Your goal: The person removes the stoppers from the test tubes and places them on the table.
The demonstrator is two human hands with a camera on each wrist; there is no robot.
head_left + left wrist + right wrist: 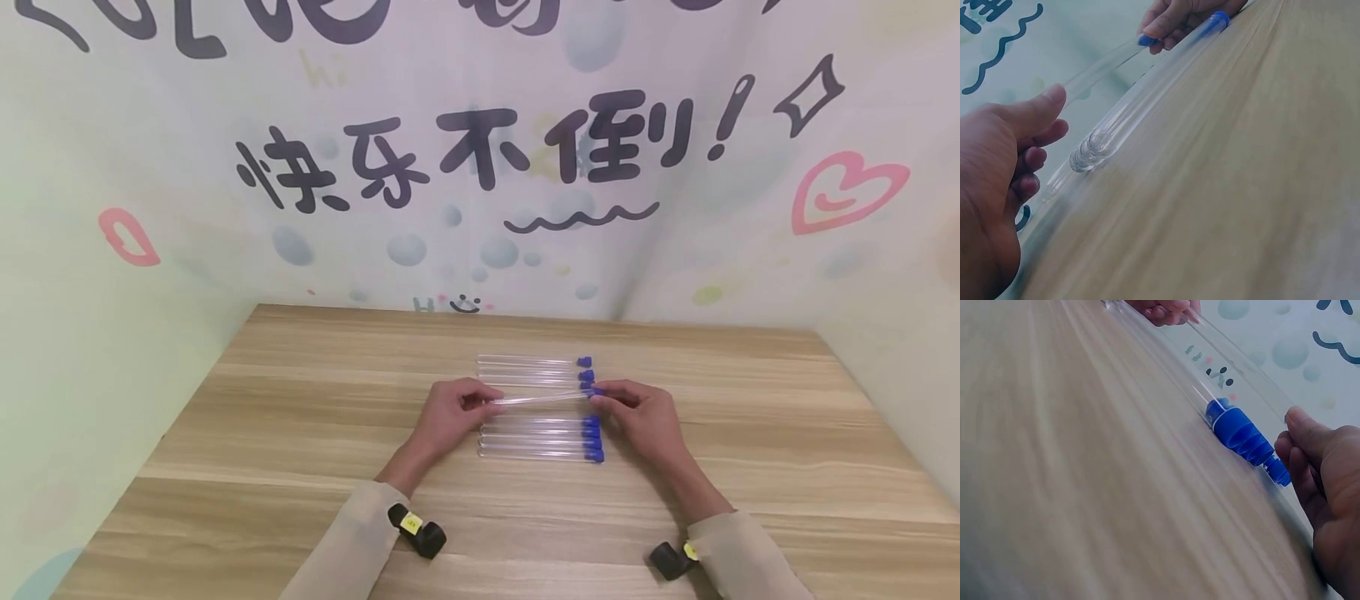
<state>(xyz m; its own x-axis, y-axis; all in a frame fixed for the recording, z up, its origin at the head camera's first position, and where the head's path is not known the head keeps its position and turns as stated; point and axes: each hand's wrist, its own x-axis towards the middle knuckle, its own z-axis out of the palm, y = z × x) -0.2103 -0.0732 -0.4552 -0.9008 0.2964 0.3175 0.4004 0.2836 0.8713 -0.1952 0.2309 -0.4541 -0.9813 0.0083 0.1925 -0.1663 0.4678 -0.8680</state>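
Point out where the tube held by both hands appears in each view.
Head: the held tube is below and right of centre.
Left wrist: the held tube is upper left.
Right wrist: the held tube is upper right.
Shared landmark: blue caps of the lying tubes.

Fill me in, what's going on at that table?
A person holds one clear test tube above the wood-grain table, left hand pinching one end, right hand gripping the end with the blue cap. More blue-capped tubes lie side by side, a nearer group and a farther group.
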